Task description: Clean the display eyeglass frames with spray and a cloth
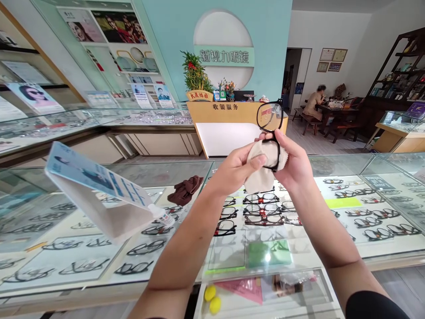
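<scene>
Black-framed eyeglasses (270,116) are held up on end above the glass counter, one lens above the other. My right hand (295,159) grips them by the middle of the frame, near the bridge. A cream cleaning cloth (259,179) is wrapped about the lower lens. My left hand (237,168) pinches the cloth against that lens, thumb on the near side. The upper lens stands free of the cloth, and the counter scene shows through it. The fingers behind the lens are partly hidden.
Below my hands is a glass display counter (186,277) with rows of eyeglasses inside. A brown cloth (185,189), a folded card stand (99,190) and a small white bottle (161,215) rest on top. Beyond is a cashier desk (219,135). A person (317,104) sits at a far table.
</scene>
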The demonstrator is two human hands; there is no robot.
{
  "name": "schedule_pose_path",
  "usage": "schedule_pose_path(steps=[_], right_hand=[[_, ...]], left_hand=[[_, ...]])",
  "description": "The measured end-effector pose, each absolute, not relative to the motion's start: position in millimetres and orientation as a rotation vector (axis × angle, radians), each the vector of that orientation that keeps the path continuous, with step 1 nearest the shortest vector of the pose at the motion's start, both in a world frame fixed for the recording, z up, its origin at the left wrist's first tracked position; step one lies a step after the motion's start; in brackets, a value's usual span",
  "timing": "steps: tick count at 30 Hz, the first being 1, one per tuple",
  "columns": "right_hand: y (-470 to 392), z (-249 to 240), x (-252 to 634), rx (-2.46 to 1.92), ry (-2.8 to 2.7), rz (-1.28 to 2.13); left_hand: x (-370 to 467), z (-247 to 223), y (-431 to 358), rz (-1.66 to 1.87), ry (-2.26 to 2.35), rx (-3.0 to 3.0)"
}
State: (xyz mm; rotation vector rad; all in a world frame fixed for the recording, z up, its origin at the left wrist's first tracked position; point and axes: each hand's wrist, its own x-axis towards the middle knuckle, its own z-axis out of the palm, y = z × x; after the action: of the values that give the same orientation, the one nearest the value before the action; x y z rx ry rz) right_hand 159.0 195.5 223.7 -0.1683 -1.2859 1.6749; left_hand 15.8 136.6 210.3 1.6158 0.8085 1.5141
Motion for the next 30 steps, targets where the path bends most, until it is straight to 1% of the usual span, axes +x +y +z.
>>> schedule_pose_path(steps=[2,7,13,15,21,26,30], right_hand=[[194.5,223.6,158.1,-0.174,-1.277,1.696],[188.3,221.4,151.9,-0.165,-1.260,1.731],[185.4,219.2,148.0,-0.144,-1.282,1.740],[186.1,219.7,149.0,-0.144,-1.299,1.720],[192.1,223.2,157.8,-0.194,-1.330,1.595],[192.6,228.5,171.2,-0.240,-1.395,1.523],[192.9,232.3,181.5,-0.264,-1.547,1.545]], left_hand=[[17.3,212.1,135.5,1.524,0.797,1.613],[38.4,204.9,139.9,1.816,0.786,1.491],[45.0,198.9,142.6,2.018,0.873,1.405],[42.1,197.8,144.7,2.020,0.880,1.406],[33.7,194.9,148.4,1.827,0.833,1.500],[24.3,194.6,147.8,1.905,0.988,1.408],[11.6,196.4,149.6,1.969,1.036,1.303]])
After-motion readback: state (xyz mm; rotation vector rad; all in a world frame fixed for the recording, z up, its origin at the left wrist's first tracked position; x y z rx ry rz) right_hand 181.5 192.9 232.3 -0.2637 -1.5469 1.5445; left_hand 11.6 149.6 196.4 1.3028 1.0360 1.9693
